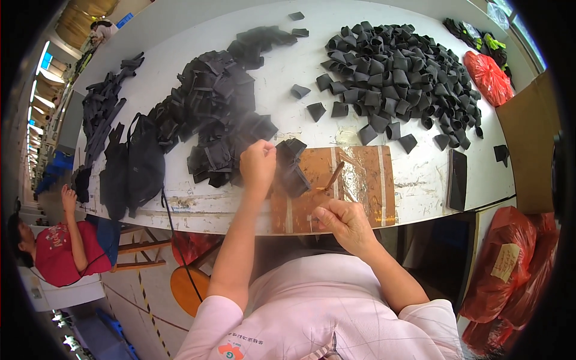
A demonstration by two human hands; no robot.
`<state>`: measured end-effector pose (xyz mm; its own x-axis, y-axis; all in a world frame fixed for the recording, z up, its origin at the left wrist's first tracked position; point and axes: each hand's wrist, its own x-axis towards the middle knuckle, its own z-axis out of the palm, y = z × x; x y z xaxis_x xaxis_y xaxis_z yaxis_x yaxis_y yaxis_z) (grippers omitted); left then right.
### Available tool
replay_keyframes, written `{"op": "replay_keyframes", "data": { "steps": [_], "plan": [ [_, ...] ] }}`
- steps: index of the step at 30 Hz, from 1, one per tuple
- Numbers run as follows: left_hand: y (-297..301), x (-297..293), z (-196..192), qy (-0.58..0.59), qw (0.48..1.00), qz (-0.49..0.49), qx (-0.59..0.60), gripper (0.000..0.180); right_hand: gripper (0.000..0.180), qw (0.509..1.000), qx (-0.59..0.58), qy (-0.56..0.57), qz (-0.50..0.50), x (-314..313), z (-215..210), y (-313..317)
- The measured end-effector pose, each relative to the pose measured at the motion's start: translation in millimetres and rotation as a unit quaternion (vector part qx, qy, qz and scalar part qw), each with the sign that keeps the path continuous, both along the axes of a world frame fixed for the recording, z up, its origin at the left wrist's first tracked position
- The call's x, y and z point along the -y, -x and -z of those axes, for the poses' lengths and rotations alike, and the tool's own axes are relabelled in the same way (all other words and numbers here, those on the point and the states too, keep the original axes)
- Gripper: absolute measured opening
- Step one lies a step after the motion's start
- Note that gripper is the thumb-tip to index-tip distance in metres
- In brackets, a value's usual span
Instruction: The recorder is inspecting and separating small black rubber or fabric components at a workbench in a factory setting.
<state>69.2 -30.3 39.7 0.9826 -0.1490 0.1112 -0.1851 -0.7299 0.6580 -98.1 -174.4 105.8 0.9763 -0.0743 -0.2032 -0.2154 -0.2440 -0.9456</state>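
Note:
My left hand (258,166) is closed in a pinch at the near right edge of a heap of flat black fabric pieces (219,102). Whatever its fingertips hold is too blurred to make out. My right hand (347,223) is curled closed over the near edge of a brown board (375,186); its fingers hide anything inside. Between my hands, a small folded bunch of black fabric (293,171) rests on the board's left part. A slim brown tool (335,176) lies on the board just beyond my right hand.
Many folded black fabric loops (396,75) are heaped at the far right. A phone (457,180) and red plastic bag (489,78) lie rightward. Black strips (105,114) and a dark cloth bag (146,159) lie left. Another person (72,249) sits at left; red sacks (504,264) stand lower right.

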Motion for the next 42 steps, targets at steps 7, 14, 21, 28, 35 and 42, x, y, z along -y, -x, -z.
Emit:
{"op": "replay_keyframes", "data": {
  "steps": [7,14,21,28,35,42],
  "plan": [
    [44.6,-9.8,-83.1,0.238,0.950,0.139,-0.145,0.007,0.027,0.972,0.146,0.130,0.128,-23.1,-12.3,-12.9],
    [103.6,1.0,-94.2,0.589,0.709,0.090,-0.377,0.016,0.015,0.869,-0.046,-0.480,0.116,-7.3,-19.9,-11.1],
    [119.8,7.5,-82.0,0.581,0.708,0.095,-0.391,0.014,0.017,0.814,-0.075,-0.565,0.111,-1.3,-12.5,0.1],
    [121.2,14.6,-75.2,0.476,0.821,0.076,-0.307,0.009,0.016,0.979,0.090,0.009,0.183,0.8,-13.3,3.8],
    [137.3,28.4,-71.2,0.170,0.971,0.101,0.134,0.007,0.015,0.929,0.281,0.192,0.145,-7.3,-11.4,2.9],
    [114.5,16.2,-78.3,0.686,0.552,0.082,-0.466,0.014,0.005,0.954,-0.008,-0.253,0.162,5.6,-21.3,1.8]
  ]
}}
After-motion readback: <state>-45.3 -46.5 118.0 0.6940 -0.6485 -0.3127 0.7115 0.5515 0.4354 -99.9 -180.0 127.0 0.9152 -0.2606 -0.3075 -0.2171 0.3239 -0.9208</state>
